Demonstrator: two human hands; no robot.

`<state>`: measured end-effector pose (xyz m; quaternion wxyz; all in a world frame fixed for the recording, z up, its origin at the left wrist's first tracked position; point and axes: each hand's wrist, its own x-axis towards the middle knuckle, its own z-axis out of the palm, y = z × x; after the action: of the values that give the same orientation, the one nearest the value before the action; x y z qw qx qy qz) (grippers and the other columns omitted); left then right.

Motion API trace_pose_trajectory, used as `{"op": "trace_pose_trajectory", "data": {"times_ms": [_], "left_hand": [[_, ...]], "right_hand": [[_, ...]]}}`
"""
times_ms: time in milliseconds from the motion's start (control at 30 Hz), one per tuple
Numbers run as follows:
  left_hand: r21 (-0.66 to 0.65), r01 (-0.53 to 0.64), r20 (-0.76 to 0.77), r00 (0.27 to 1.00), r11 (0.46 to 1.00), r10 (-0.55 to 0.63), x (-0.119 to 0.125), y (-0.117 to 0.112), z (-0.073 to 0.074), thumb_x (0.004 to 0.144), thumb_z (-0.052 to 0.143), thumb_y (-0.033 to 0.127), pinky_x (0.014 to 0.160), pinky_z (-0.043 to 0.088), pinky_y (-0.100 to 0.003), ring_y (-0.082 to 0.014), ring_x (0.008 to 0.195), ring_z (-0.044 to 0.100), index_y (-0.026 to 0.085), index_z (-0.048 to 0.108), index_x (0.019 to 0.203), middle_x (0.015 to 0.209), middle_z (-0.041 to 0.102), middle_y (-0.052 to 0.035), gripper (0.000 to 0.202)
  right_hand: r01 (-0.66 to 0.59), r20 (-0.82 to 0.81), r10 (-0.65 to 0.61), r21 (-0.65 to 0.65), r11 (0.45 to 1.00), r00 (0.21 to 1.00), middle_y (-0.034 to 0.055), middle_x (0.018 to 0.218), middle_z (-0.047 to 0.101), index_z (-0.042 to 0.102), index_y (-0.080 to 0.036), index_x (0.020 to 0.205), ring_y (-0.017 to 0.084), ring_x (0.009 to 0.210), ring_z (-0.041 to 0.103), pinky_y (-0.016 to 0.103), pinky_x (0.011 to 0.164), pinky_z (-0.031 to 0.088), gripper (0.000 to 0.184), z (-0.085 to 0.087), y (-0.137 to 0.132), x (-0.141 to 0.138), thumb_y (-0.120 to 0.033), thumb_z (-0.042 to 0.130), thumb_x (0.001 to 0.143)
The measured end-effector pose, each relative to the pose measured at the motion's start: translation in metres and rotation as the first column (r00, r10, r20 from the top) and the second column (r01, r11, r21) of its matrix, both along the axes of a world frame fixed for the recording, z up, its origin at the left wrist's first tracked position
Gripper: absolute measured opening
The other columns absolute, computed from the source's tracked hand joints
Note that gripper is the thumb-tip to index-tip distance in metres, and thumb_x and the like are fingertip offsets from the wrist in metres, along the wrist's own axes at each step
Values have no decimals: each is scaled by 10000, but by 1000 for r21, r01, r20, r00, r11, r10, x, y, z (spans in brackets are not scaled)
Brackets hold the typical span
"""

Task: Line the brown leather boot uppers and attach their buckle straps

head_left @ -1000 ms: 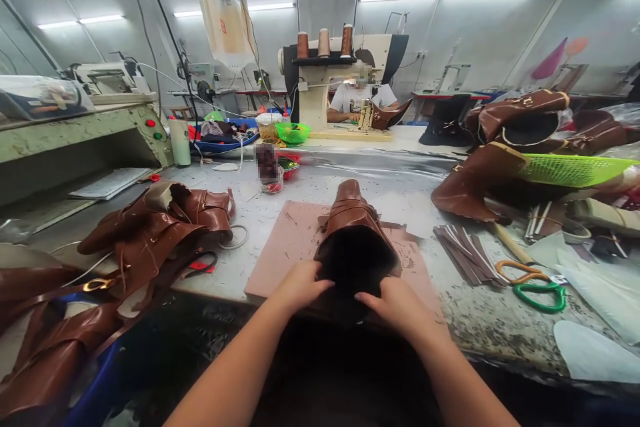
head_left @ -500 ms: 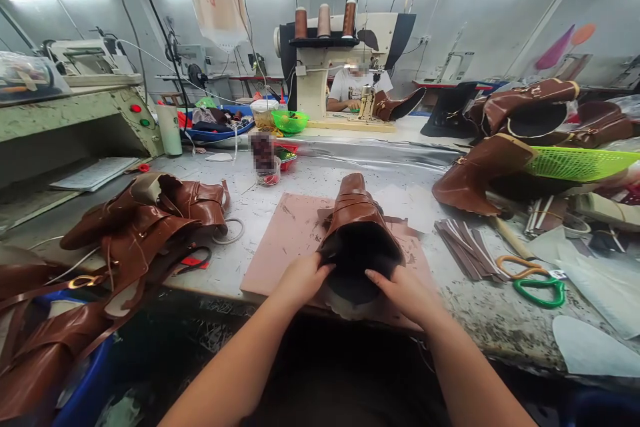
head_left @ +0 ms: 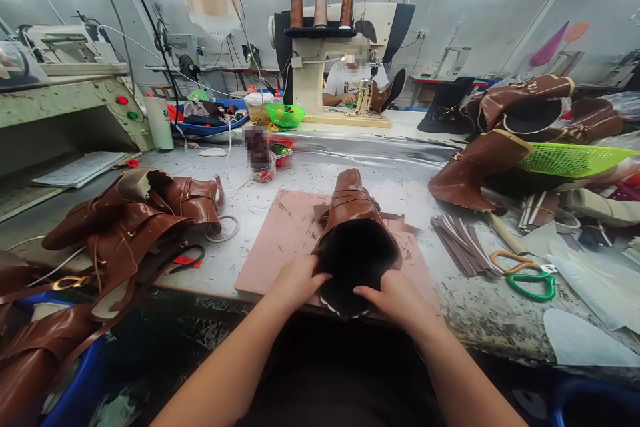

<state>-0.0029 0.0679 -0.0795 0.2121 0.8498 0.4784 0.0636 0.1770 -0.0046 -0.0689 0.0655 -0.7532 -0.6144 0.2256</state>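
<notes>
A brown leather boot upper [head_left: 351,203] lies on a pinkish board [head_left: 270,240], its toe pointing away from me and its dark, wide opening facing me. My left hand [head_left: 295,282] grips the left edge of that opening, thumb inside and fingers out of sight beneath the leather. On the right edge, my right hand [head_left: 403,297] holds the boot the same way, thumb reaching over the black lining. The lower rim of the opening hangs at the table's front edge, close to my body.
Brown boot uppers [head_left: 135,227] are heaped at left, beside a blue bin [head_left: 83,373]. At right lie brown strips [head_left: 463,243], scissors [head_left: 533,285], a white sheet piece [head_left: 587,337] and more boots [head_left: 480,170] near a green basket [head_left: 575,159]. A person [head_left: 345,80] sits behind a sewing machine [head_left: 307,73].
Both hands have pulled slightly toward me, and the boot's opening looks wider and rounder, its lower rim now nearer my body. My view has shifted a little.
</notes>
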Motion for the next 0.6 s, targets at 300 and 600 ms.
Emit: {"op": "trace_pose_trajectory", "data": {"times_ms": [300,600], "left_hand": [[303,237,-77,972,923,-224,0,-40,-19,894,382,390,885,410,-394,-263,1031,560,162,623,944,1047,638,-118,335],[482,616,-261,780,623,-569,-5,-46,-47,763,306,709,1065,190,-408,-295,1313,263,62,246,1368,1412,306,-179,888]], "right_hand": [[45,-23,-45,37,998,999,154,915,667,646,-108,891,257,837,628,292,673,440,235,-4,-4,-8,-295,578,766],[95,-112,-83,110,989,990,77,719,665,598,-153,692,205,686,594,266,566,399,162,1,2,30,-292,544,757]]}}
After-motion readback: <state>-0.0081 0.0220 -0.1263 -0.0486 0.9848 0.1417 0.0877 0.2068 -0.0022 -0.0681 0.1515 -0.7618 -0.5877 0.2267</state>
